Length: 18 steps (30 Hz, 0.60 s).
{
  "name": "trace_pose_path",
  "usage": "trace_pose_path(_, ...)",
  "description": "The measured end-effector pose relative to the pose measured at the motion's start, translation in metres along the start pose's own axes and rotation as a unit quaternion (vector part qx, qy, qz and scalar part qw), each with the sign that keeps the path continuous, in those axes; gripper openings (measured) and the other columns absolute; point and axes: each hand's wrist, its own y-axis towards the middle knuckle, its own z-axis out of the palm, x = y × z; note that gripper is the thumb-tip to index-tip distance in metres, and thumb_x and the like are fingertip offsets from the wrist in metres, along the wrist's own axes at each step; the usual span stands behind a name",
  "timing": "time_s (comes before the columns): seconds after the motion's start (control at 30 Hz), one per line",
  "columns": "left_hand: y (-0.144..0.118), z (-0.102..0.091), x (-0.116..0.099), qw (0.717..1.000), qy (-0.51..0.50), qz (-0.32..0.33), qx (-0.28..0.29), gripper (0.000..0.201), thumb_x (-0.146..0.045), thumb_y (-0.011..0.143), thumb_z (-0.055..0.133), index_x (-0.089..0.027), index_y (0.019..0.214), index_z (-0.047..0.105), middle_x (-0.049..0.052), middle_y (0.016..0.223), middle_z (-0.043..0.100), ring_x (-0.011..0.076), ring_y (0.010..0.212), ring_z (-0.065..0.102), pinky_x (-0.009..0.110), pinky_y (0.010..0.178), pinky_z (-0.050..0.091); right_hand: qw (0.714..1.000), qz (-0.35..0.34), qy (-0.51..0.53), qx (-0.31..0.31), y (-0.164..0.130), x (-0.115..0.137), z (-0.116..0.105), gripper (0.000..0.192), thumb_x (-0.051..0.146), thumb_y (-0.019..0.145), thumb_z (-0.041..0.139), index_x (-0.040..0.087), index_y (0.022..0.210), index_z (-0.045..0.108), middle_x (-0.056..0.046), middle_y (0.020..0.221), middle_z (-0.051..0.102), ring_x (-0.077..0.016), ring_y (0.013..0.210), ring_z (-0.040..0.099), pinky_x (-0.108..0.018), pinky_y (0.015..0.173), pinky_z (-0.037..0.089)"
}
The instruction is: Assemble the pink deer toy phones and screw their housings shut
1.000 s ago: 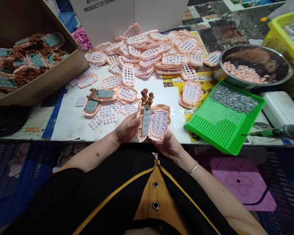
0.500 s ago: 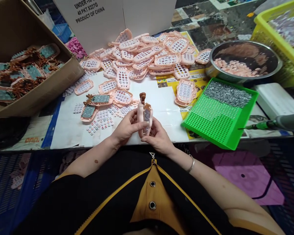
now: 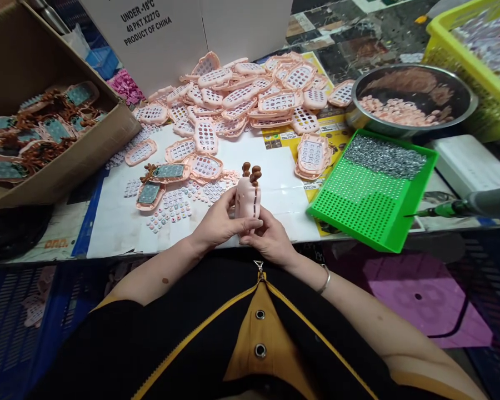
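Note:
Upright between my two hands is a pale pink toy phone (image 3: 245,201) with brown antlers on top. A narrow dark seam runs down its right side, where the two casing halves meet. My left hand (image 3: 220,223) is closed round its left side, thumb across the lower front. On the lower right side my right hand (image 3: 273,239) grips it, its fingers partly hidden behind. To the left lie open casings with green circuit boards (image 3: 170,171) and small printed key pieces (image 3: 170,211). A heap of pink keypad casings (image 3: 250,97) covers the back of the table.
A cardboard box (image 3: 104,141) of casings with boards stands at left. At right are a green tray (image 3: 358,208) of screws, a steel bowl (image 3: 414,128) of small pink parts, an electric screwdriver (image 3: 483,204), a white box (image 3: 470,166) and a yellow basket (image 3: 445,55).
The two casing halves, parted earlier with the inside showing, have come together to a thin seam. The toy phone has turned in my hands, and both antlers now show.

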Motion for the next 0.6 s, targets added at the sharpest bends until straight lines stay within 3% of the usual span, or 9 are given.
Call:
trace_pose_path(0.13, -0.004, -0.004, -0.002, 0.992, -0.125, -0.015, 0.027, 0.075, -0.059, 0.06, 0.088, -0.02, 0.12, 0.067, 0.009, 0.129, 0.068, 0.0259, 0.123, 0.06, 0.033, 0.102, 0.046, 0.998, 0.019, 0.015, 0.061, -0.001, 0.006, -0.006, 0.085, 0.064, 0.053, 0.09, 0.024, 0.124, 0.061, -0.006, 0.12, 0.07, -0.0271, 0.113, 0.065, -0.043, 0.102, 0.05)
trace_pose_path(0.3, -0.008, -0.008, -0.003, 0.952, -0.281, -0.114, 0.039, 0.055, -0.043, 0.054, 0.094, -0.017, 0.099, 0.076, 0.008, 0.101, 0.077, 0.0201, 0.092, 0.071, 0.031, 0.087, 0.055, 0.979, -0.001, -0.082, 0.186, -0.005, 0.016, -0.011, 0.063, 0.075, 0.07, 0.071, 0.018, 0.098, 0.067, -0.002, 0.084, 0.068, -0.0185, 0.077, 0.062, -0.034, 0.074, 0.053)
trace_pose_path(0.37, -0.008, -0.006, -0.004, 0.951, -0.285, -0.122, 0.015, 0.051, -0.034, 0.052, 0.095, -0.016, 0.095, 0.075, 0.007, 0.095, 0.077, 0.0189, 0.087, 0.07, 0.031, 0.084, 0.055, 0.973, -0.059, -0.168, 0.15, -0.006, 0.02, -0.01, 0.058, 0.073, 0.08, 0.062, 0.02, 0.102, 0.066, -0.004, 0.087, 0.069, -0.0197, 0.076, 0.062, -0.034, 0.071, 0.052)
trace_pose_path(0.47, -0.008, -0.001, -0.006, 0.956, -0.269, -0.113, -0.02, 0.049, -0.026, 0.052, 0.093, -0.016, 0.096, 0.075, 0.007, 0.098, 0.076, 0.0207, 0.093, 0.07, 0.033, 0.089, 0.054, 0.945, -0.125, -0.301, 0.039, -0.008, 0.023, -0.007, 0.052, 0.067, 0.089, 0.053, 0.021, 0.113, 0.063, -0.009, 0.092, 0.071, -0.0217, 0.075, 0.062, -0.034, 0.067, 0.049)
trace_pose_path(0.6, -0.008, 0.004, -0.008, 0.963, -0.254, -0.081, -0.027, 0.042, -0.022, 0.047, 0.093, -0.018, 0.085, 0.075, 0.006, 0.107, 0.074, 0.0264, 0.11, 0.066, 0.038, 0.094, 0.053, 0.904, -0.159, -0.398, 0.002, -0.012, 0.021, -0.007, 0.043, 0.061, 0.095, 0.045, 0.022, 0.094, 0.062, -0.007, 0.075, 0.068, -0.0187, 0.061, 0.057, -0.031, 0.058, 0.042)
